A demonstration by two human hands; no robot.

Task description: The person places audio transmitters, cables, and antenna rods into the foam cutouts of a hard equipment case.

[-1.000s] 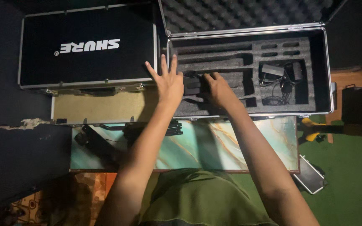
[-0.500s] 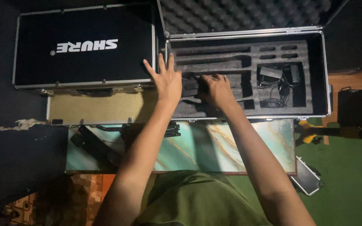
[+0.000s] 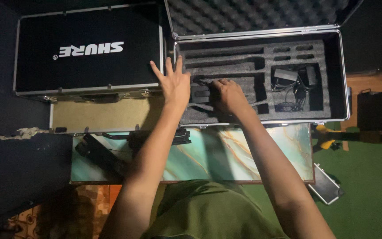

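Observation:
An open black flight case (image 3: 338, 75) with a grey foam insert lies on a table. My left hand (image 3: 174, 82) rests flat, fingers spread, on the case's left edge. My right hand (image 3: 228, 95) reaches into a foam slot, fingers curled around a small black device (image 3: 200, 94) that sits between the two hands. Whether the device is lifted or still seated in the foam is hard to tell. Cables and a small adapter (image 3: 293, 86) fill a compartment at the right of the insert.
A closed black case (image 3: 85, 48) with white lettering lies to the left, on a tan board (image 3: 107, 116). The tabletop (image 3: 261, 155) has a teal marbled surface with dark objects (image 3: 107, 155) at its left. Green floor, a silver device (image 3: 326, 188) and dark gear at right.
The view has shifted slightly. Both hands stay at the same spot in the case, the right hand's fingers curling a little more over the black device.

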